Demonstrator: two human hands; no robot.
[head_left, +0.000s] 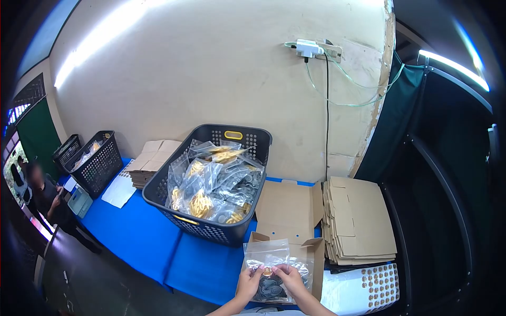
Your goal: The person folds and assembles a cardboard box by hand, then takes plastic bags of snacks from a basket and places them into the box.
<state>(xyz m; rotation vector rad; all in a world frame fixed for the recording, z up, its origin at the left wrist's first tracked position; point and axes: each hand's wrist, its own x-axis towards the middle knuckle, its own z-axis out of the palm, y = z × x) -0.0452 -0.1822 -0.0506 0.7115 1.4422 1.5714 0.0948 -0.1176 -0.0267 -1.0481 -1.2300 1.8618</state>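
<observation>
A small round gold-and-brown sticker (pixel 268 272) is between the fingertips of my two hands, in front of a clear zip bag (pixel 274 247). My left hand (pixel 247 283) pinches its left side, and my right hand (pixel 291 278) pinches its right side. Whether the sticker adheres to the bag I cannot tell. Dark coiled pieces (pixel 271 288) show through the plastic below my fingers. The bag lies in or over an open cardboard box (pixel 316 263), whose lid (pixel 284 205) is folded back towards the wall. My hands partly hide the bag's lower half.
A black basket (pixel 211 231) full of bags (pixel 203 203) stands behind left. Flattened cardboard boxes (pixel 363 216) are stacked at right, above a sticker sheet (pixel 348 287). More cardboard (pixel 153 158) and baskets (pixel 97 171) line the blue-covered table (pixel 142 224). A person (pixel 55 205) stands far left.
</observation>
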